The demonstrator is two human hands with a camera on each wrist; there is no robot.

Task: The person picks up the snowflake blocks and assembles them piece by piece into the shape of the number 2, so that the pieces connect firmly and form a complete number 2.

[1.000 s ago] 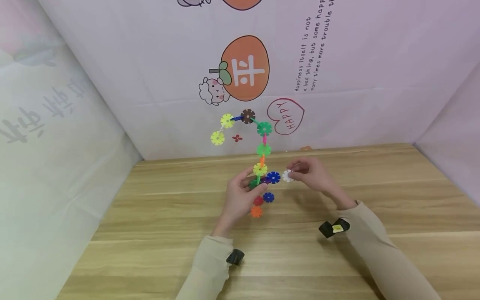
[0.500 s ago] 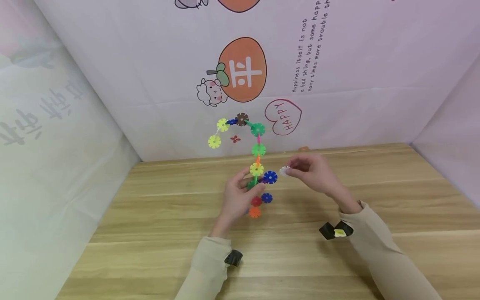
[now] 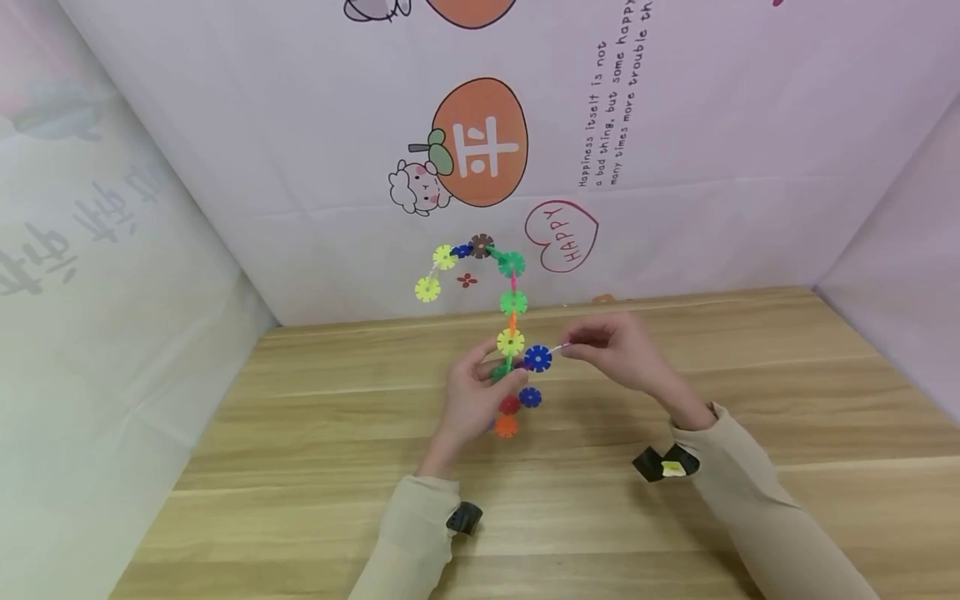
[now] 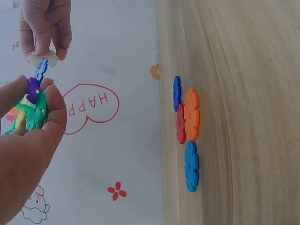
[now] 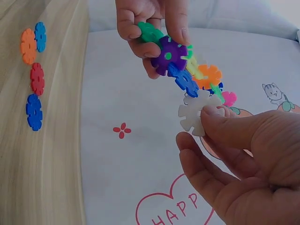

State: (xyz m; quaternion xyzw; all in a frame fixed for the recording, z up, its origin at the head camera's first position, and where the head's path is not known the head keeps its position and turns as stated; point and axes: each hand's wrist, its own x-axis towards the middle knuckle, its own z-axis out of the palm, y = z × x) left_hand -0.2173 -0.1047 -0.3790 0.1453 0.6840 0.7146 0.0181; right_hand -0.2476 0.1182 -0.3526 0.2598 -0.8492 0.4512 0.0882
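Note:
My left hand (image 3: pixel 476 396) grips the lower end of a chain of notched snowflake discs, around its green disc (image 4: pixel 36 112) and purple disc (image 5: pixel 169 55). From there the chain rises and curves over to the left, ending in a yellow disc (image 3: pixel 427 289). A blue disc (image 3: pixel 537 359) sticks out to the right of the purple one. Between thumb and fingers, my right hand (image 3: pixel 618 354) pinches a white snowflake disc (image 5: pixel 199 112), edge-on in the head view. Its rim meets the blue disc's edge; I cannot tell whether their notches are engaged.
Several loose discs lie on the wooden table (image 3: pixel 315 467) below my hands: an orange disc (image 3: pixel 507 426), a red disc (image 5: pixel 37 78), a dark blue disc (image 3: pixel 530 397) and a lighter blue disc (image 4: pixel 191 166). A printed cloth wall (image 3: pixel 337 167) stands behind the table.
My right hand has turned the white disc from face-on to edge-on and brought it left to the blue disc. The left hand still holds the chain, which has shifted slightly.

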